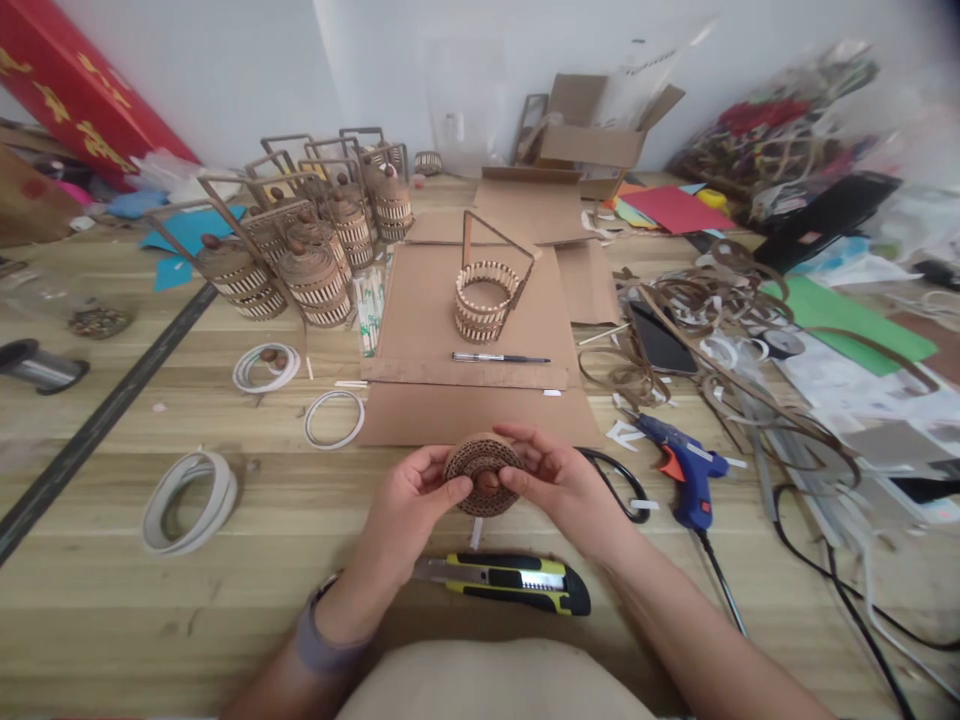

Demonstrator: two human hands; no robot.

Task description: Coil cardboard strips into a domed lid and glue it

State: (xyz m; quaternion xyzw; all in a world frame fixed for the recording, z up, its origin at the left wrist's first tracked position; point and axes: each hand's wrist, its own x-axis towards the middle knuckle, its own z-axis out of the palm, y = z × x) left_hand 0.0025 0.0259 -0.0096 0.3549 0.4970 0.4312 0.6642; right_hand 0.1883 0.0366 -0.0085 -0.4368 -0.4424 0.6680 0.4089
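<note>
Between my two hands I hold a round lid of coiled corrugated cardboard (480, 452), tilted toward me, with a brown wooden bead (488, 481) at its middle. My left hand (420, 495) grips its left edge, the thumb near the bead. On the other side my right hand (559, 485) pinches the rim, its thumb touching or very close to the bead. Just below the hands lies a yellow and black utility knife (517, 580). Beyond them, a small round basket (481, 318) with a tall angular handle stands on a cardboard sheet (416, 300), behind a pen (499, 357).
Several finished lidded baskets (315, 285) crowd the back left. White paper rings (189, 502) lie at left, near a wire spool (41, 367). At right are a blue glue gun (690, 465) with its cord, a phone (661, 338) and tangled brown strips (720, 285). A cardboard box (592, 145) stands behind.
</note>
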